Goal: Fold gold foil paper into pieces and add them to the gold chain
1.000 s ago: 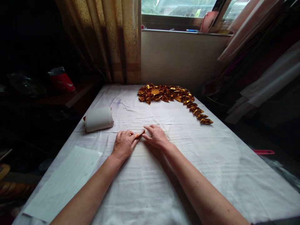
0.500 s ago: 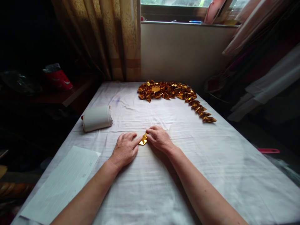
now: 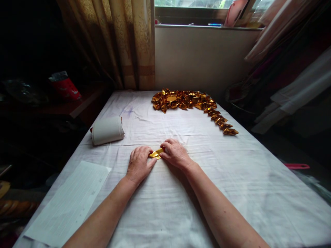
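Observation:
A small folded piece of gold foil paper [image 3: 156, 153] lies at the middle of the white-covered table, between my two hands. My left hand [image 3: 141, 162] grips its left end, thumb along the near edge and fingers curled at the far side. My right hand [image 3: 175, 153] pinches the right end between thumb and fingers, which hide part of it. Farther back, many folded gold foil pieces [image 3: 184, 100] lie heaped together. From that heap a row of nested gold pieces [image 3: 219, 121] trails toward the right edge.
A roll of white-backed sheets [image 3: 108, 131] lies at the left of the table. Nearer me, a lined paper sheet [image 3: 71, 199] rests by the left edge. A curtain [image 3: 137, 44] hangs behind, and clothes [image 3: 297, 89] hang at the right.
My left hand has shifted slightly right, its pointing finger drawn back and its thumb now at the foil's near edge. The foil piece now shows a longer, slanted shape between the hands.

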Motion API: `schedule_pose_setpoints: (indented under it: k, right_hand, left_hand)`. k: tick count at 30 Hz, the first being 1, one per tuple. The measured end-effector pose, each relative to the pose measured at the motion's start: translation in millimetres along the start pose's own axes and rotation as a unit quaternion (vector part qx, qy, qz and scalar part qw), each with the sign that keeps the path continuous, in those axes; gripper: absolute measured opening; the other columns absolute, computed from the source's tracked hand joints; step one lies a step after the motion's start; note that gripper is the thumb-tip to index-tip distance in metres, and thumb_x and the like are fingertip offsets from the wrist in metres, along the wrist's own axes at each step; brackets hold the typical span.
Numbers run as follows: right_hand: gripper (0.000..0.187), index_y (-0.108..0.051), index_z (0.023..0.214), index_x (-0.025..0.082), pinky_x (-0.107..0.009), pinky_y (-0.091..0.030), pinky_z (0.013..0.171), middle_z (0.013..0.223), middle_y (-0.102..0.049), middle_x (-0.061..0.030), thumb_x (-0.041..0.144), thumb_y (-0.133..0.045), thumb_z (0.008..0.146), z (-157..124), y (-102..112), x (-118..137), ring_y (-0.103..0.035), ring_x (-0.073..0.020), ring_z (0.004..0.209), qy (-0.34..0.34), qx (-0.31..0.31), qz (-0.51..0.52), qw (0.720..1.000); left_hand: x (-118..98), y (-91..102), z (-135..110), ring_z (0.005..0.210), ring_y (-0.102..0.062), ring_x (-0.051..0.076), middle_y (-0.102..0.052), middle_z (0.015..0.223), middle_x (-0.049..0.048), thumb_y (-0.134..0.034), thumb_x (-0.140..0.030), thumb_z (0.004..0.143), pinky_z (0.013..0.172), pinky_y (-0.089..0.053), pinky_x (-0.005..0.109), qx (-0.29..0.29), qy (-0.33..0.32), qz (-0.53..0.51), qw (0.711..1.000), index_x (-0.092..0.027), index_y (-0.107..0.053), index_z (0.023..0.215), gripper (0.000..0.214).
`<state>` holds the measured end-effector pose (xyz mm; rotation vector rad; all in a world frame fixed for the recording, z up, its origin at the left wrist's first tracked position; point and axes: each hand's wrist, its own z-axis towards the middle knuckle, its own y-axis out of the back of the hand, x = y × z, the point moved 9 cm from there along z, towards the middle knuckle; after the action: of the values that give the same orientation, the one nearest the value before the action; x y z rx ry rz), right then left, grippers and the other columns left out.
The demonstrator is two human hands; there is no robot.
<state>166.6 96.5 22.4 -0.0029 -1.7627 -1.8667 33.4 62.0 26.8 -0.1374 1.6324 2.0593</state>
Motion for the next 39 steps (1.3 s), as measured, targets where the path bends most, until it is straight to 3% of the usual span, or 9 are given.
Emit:
schedule_pose_setpoints:
  k: [5,11,15,21,33,39]
  right_hand:
    - [0.017,-0.066,0.093,0.021,-0.030,-0.043,0.084,0.101,-0.065,-0.0053,0.030,-0.072,0.079,-2.9,3.5,-1.0,-0.056,-0.0200,0.097,0.003,-0.025,0.018,1.000]
    - [0.007,-0.066,0.084,0.023,-0.023,-0.040,0.062,0.076,-0.068,0.0014,0.027,-0.061,0.086,-6.6,8.3,-18.5,-0.057,-0.0128,0.066,-0.045,-0.056,0.114,0.991]
    - [0.017,-0.069,0.082,0.023,-0.024,-0.043,0.063,0.073,-0.069,0.0008,0.032,-0.056,0.088,-6.8,15.0,-30.4,-0.058,-0.0126,0.063,-0.055,-0.117,0.177,0.976]
    - [0.020,-0.070,0.083,0.022,-0.025,-0.047,0.069,0.076,-0.072,0.0000,0.034,-0.055,0.085,-5.3,4.1,-35.1,-0.064,-0.0143,0.069,-0.079,-0.113,0.293,0.946]
    - [0.024,-0.071,0.081,0.019,-0.023,-0.046,0.059,0.068,-0.069,0.0004,0.039,-0.058,0.080,-6.0,-6.6,-36.3,-0.060,-0.0131,0.061,-0.108,-0.099,0.357,0.923]
    - [0.017,-0.073,0.084,0.022,-0.025,-0.051,0.066,0.076,-0.074,-0.0001,0.034,-0.062,0.080,-5.5,-6.9,-35.1,-0.066,-0.0145,0.066,-0.111,-0.103,0.328,0.932]
  left_hand:
    - [5.4,-0.5,4.5,0.097,-0.060,0.021,-0.069,0.094,0.0008,-0.063,-0.024,0.080,0.092,-0.043,0.039,0.007,0.044,-0.028,0.999,-0.024,-0.062,0.091,0.011]
    - [9.7,3.9,15.0,0.084,-0.066,0.018,-0.074,0.088,-0.0002,-0.061,-0.021,0.082,0.082,-0.049,0.032,0.001,0.036,-0.103,0.994,-0.025,-0.069,0.091,0.013]
    - [3.5,18.1,23.9,0.087,-0.067,0.019,-0.075,0.092,0.0017,-0.058,-0.026,0.088,0.082,-0.050,0.031,-0.061,-0.007,-0.049,0.997,-0.025,-0.071,0.091,0.014]
    - [0.0,17.5,20.8,0.078,-0.064,0.015,-0.068,0.088,0.0022,-0.050,-0.036,0.094,0.072,-0.048,0.024,-0.098,-0.010,-0.029,0.995,-0.024,-0.070,0.094,0.023]
    - [13.6,11.3,15.1,0.079,-0.068,0.015,-0.075,0.090,0.0024,-0.050,-0.041,0.095,0.071,-0.048,0.024,-0.097,0.006,-0.077,0.992,-0.022,-0.073,0.095,0.029]
    - [14.8,9.9,14.3,0.081,-0.069,0.016,-0.075,0.093,0.0035,-0.052,-0.040,0.094,0.072,-0.049,0.025,-0.089,0.008,-0.074,0.993,-0.022,-0.073,0.099,0.028]
